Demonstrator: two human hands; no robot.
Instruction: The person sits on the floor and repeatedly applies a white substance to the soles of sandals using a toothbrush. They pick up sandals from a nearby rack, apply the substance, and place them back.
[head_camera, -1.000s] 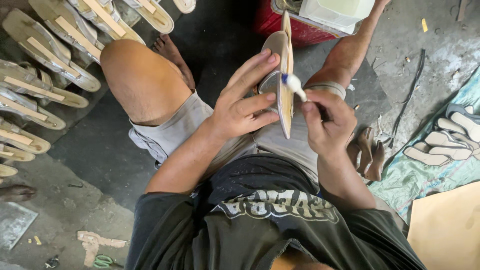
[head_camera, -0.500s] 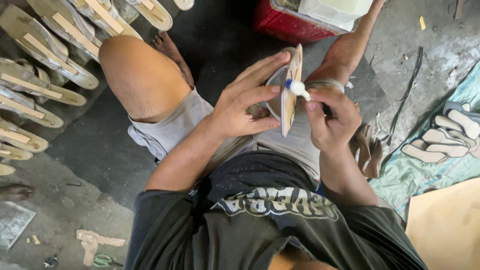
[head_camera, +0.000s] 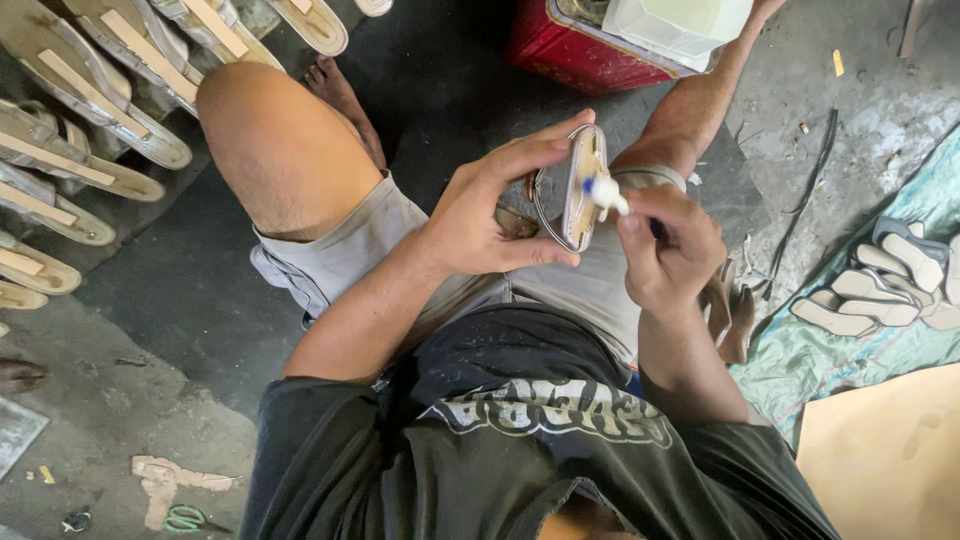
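The left hand (head_camera: 480, 225) clamps a curved, glossy sandal sole (head_camera: 572, 190) edge-up above the lap, fingers wrapped round its rim. The right hand (head_camera: 668, 250) is closed on a small white-tipped brush (head_camera: 605, 193) touching the sole's tan face. Rows of flat pale soles (head_camera: 80, 130) lie on the rough concrete floor (head_camera: 120, 420).

Rows of sandal soles (head_camera: 95, 110) lie left, a red box (head_camera: 585, 50) ahead, pale soles (head_camera: 885, 285) on a tarp (head_camera: 850, 350) right.

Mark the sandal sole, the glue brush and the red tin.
sandal sole (head_camera: 578, 190), head view, on its yellowish inner face
glue brush (head_camera: 606, 194), head view, on its white tip
red tin (head_camera: 570, 50), head view, on its red side wall
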